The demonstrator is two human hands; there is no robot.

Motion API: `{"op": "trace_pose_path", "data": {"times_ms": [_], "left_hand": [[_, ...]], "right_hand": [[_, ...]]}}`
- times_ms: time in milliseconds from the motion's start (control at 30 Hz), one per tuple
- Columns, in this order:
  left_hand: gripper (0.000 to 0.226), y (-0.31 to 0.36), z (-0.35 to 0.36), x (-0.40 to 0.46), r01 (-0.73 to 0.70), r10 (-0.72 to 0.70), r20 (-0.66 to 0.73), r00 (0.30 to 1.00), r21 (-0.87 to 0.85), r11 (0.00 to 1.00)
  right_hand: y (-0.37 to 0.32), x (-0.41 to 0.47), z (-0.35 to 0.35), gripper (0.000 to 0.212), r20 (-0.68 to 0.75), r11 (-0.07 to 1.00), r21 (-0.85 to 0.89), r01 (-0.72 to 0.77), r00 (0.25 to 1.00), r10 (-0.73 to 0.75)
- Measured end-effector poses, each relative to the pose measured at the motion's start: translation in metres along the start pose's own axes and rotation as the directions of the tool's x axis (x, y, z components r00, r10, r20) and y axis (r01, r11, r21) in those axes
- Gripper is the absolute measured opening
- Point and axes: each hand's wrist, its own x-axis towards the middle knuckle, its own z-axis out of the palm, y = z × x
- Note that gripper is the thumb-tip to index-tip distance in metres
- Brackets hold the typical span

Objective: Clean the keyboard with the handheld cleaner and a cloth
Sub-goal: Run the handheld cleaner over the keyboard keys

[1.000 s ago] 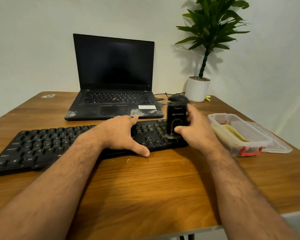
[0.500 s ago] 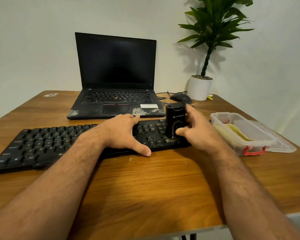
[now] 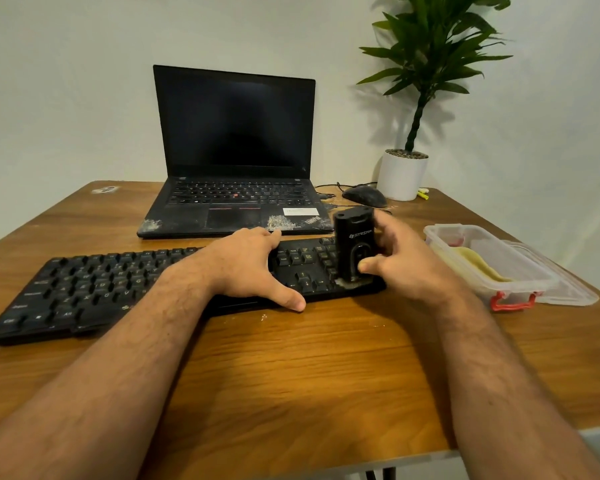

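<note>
I see a home-office desk: a wooden table (image 3: 309, 368) with a laptop (image 3: 234, 150), mouse (image 3: 364, 196) and potted plant (image 3: 420, 98) against a plain wall.

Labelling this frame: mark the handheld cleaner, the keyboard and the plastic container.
handheld cleaner (image 3: 354, 237), head view, on its black body.
keyboard (image 3: 94, 285), head view, on the left keys.
plastic container (image 3: 520, 282), head view, on its clear front wall.

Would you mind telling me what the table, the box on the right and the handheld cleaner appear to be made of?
The table looks like wood or wood veneer, with visible grain and a soft sheen. The box seems clear plastic: the yellow cloth shows through its wall. The handheld cleaner appears to be matte black plastic, though its look leaves that open.
</note>
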Motion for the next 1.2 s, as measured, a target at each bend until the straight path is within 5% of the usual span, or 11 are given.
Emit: {"op": "trace_pose_path", "data": {"times_ms": [367,633,733,900,1033,1200], "left_hand": [[0.134,0.001,0.0,0.001,0.007,-0.007,0.004,1.0,0.026,1.0],[0.137,0.001,0.0,0.0,-0.003,0.003,0.004,1.0,0.028,1.0],[0.139,-0.001,0.0,0.001,-0.007,0.007,0.004,1.0,0.026,1.0],[0.142,-0.001,-0.002,-0.002,-0.027,0.026,0.025,0.999,0.036,0.999],[0.141,-0.001,-0.001,-0.002,-0.027,0.026,0.03,0.999,0.034,0.999],[0.145,-0.001,-0.001,-0.001,-0.035,0.033,0.043,0.999,0.044,0.998]], "right_hand": [[0.007,0.001,-0.013,0.068,-0.216,0.993,-0.104,-0.058,0.976,0.035],[-0.008,-0.006,-0.002,0.063,-0.079,0.993,0.078,0.086,0.994,-0.079],[-0.014,-0.002,0.022,0.059,-0.008,0.99,0.024,0.14,0.99,-0.14],[-0.021,0.004,0.038,0.056,-0.148,0.98,-0.116,0.16,0.973,-0.176],[-0.018,0.004,0.034,0.057,-0.025,0.991,0.008,0.133,0.991,-0.132],[-0.018,0.011,0.035,0.051,-0.134,0.995,-0.01,0.097,0.986,-0.097]]}}
